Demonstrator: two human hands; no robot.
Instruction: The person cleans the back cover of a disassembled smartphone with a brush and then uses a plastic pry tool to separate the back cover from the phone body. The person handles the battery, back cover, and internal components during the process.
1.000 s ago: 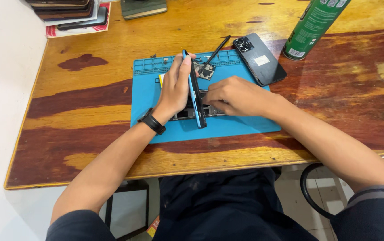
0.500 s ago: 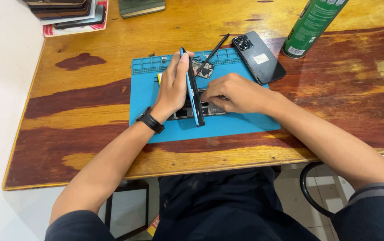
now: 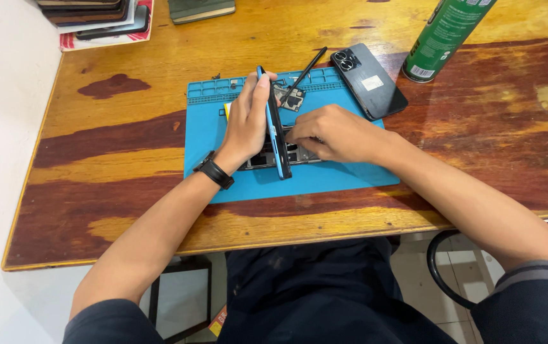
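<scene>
Two phones here: left hand [image 3: 248,124] grips one phone screen [image 3: 274,127] upright, right hand [image 3: 334,132] curled on opened phone [image 3: 267,156]; second phone [image 3: 369,81] lies nearby.

I saw an evenly lit, fairly bright picture, with soft light from above. The varnished wooden table [image 3: 159,153] gave a mild sheen but no harsh glare. Short, soft shadows sat under the left hand [image 3: 246,127] and right hand [image 3: 334,134] on the blue work mat [image 3: 325,178]. Focus was sharp mid-frame; the edges bent slightly outward, wide-angle fashion.
</scene>
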